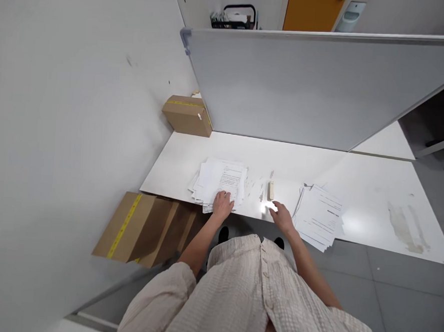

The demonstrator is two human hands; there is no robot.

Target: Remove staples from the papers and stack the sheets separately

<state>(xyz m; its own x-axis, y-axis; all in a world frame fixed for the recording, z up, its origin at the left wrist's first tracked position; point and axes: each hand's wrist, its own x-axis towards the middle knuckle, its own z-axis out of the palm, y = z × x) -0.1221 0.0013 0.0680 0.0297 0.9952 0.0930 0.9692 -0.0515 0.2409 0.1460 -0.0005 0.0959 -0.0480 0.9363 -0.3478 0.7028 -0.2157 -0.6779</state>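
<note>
My left hand lies with spread fingers on the front edge of a loose stack of printed papers, left of centre on the white table. Near the table's front edge, my right hand is held with its fingers apart and nothing between them. Just beyond its fingertips is a small beige block-like object. A second fanned pile of printed sheets lies to the right of my right hand, partly over the front edge.
A grey divider panel rises along the back of the white table. One cardboard box stands at the back left corner. Larger cardboard boxes with yellow tape are below the left end, beside the wall.
</note>
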